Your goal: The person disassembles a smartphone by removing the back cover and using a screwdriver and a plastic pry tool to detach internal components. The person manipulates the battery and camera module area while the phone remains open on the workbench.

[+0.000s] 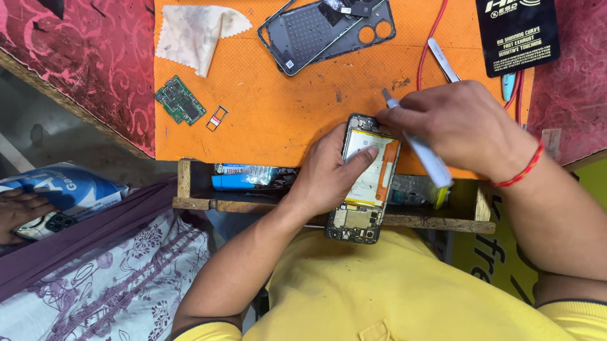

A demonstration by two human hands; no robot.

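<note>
Orange matting (273, 103) covers the bench top and carries the loose parts. At its near edge, partly overhanging the wooden ledge (415, 220), lies the opened phone (364, 181), back removed, pale battery and lower circuitry exposed. The left hand (331, 173) grasps the phone along its left side, thumb pressed flat on the battery. The right hand (462, 126) is clenched around a white-handled tool (418, 148), tip set at the phone's top end. Farther up the mat lie the grey back frame (311, 30), a green circuit board (180, 101), a small card tray (216, 118) and a stained cloth (198, 32). A red wire (432, 32) runs down the mat beside grey tweezers (443, 60). Another person's hand (5, 214) rests at far left.
</note>
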